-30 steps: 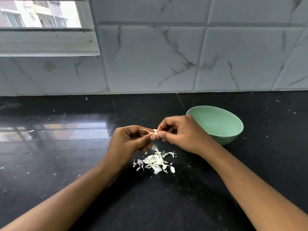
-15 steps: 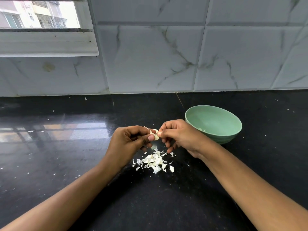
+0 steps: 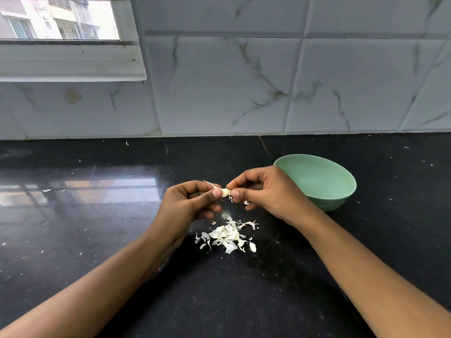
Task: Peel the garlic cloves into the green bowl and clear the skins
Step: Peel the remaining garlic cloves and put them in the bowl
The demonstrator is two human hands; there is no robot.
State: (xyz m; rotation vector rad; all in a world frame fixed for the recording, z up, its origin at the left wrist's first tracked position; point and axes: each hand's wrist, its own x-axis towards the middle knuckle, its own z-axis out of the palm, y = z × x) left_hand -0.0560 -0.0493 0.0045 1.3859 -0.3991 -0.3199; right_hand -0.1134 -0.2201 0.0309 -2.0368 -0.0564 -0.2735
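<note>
A small pale garlic clove [image 3: 224,192] is held in the air above the black counter. My left hand [image 3: 188,206] pinches it between thumb and forefinger, and a thin strip of skin sticks up from it to the left. My right hand [image 3: 266,193] pinches the clove's right end with thumb and fingertips. Below the hands lies a pile of white garlic skins [image 3: 228,236]. The green bowl [image 3: 327,181] stands just right of my right hand, which hides part of its inside.
The black polished counter [image 3: 97,228] carries scattered skin flecks. A marble-tiled wall [image 3: 244,81] rises behind it, with a window sill [image 3: 70,69] at the upper left.
Both hands stay together on the clove. My right hand's fingers have shifted their pinch on its end, and the skin strip now stands out more to the left.
</note>
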